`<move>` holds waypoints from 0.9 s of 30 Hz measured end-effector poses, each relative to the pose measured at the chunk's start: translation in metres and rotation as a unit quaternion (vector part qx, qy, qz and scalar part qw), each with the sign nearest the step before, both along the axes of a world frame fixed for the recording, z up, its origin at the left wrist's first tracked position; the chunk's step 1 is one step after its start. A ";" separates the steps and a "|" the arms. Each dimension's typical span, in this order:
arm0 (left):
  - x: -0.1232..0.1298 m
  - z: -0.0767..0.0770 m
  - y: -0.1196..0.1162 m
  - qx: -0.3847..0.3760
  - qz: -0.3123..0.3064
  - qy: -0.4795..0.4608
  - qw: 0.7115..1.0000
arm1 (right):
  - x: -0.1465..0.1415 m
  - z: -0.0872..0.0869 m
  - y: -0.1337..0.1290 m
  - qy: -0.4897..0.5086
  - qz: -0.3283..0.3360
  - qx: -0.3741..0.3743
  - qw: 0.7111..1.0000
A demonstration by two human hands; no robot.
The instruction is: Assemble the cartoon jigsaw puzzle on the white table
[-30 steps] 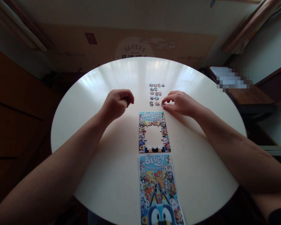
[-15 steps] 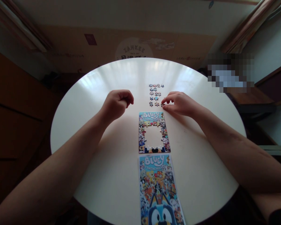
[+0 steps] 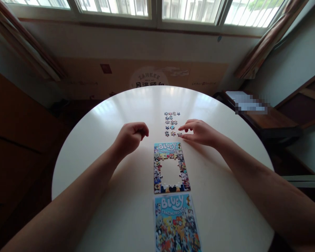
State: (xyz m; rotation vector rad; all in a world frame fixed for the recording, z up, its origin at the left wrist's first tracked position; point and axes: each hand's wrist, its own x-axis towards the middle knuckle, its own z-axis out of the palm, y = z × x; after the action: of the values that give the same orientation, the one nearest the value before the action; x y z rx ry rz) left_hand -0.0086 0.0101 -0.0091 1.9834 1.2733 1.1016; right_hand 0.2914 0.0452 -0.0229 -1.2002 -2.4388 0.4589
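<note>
My right hand [image 3: 198,132] is on the table at the right of several loose jigsaw pieces [image 3: 173,122] laid in short rows. Its thumb and forefinger are apart, and the thumb tip touches or nearly touches a jigsaw piece [image 3: 179,134] at the right end of the nearest row. My left hand [image 3: 132,135] is curled into a loose fist left of the rows, with nothing showing in it. Nearer me lies a jigsaw puzzle [image 3: 157,175] with "Bluey" lettering; its border is joined around an open middle. Below it lies a matching picture sheet [image 3: 173,206].
Everything lies on a round white table [image 3: 94,175]. Beyond its far edge is a tan printed panel [image 3: 78,73] under a window [image 3: 115,8]. A wooden chair or bench [image 3: 257,122] stands at the right, and a brown cabinet [image 3: 13,140] at the left.
The view has tilted up, so the window shows and the table sits lower in the picture. My right thumb and forefinger have spread apart by the end piece. My left fist looks the same.
</note>
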 end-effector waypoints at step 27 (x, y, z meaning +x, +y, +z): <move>0.003 -0.001 0.000 -0.011 0.005 -0.002 1.000 | 0.003 0.001 -0.002 -0.046 -0.012 -0.002 0.999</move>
State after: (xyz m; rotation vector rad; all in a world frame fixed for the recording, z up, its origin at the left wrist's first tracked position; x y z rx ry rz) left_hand -0.0059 0.0104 -0.0101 1.9587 1.2894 1.0912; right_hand 0.2940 0.0436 -0.0223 -1.2781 -2.4975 0.4111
